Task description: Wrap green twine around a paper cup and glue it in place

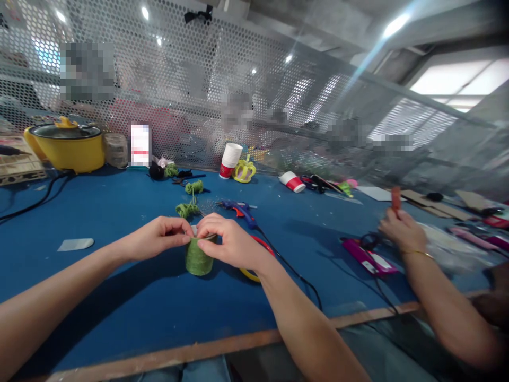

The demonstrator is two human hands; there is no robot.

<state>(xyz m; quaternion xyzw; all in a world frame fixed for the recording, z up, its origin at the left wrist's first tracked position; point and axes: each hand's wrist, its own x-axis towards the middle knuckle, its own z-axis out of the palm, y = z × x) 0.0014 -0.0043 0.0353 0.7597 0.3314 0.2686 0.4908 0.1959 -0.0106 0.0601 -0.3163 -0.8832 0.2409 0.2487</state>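
Left hand in tight, thumb and forefinger pinched together on the left rim of the green cup, and the right hand clamps the right rim, thumb outside, fingers curled over; cup upright between them at the blue table, green yarn just beyond, glue gun far right of it
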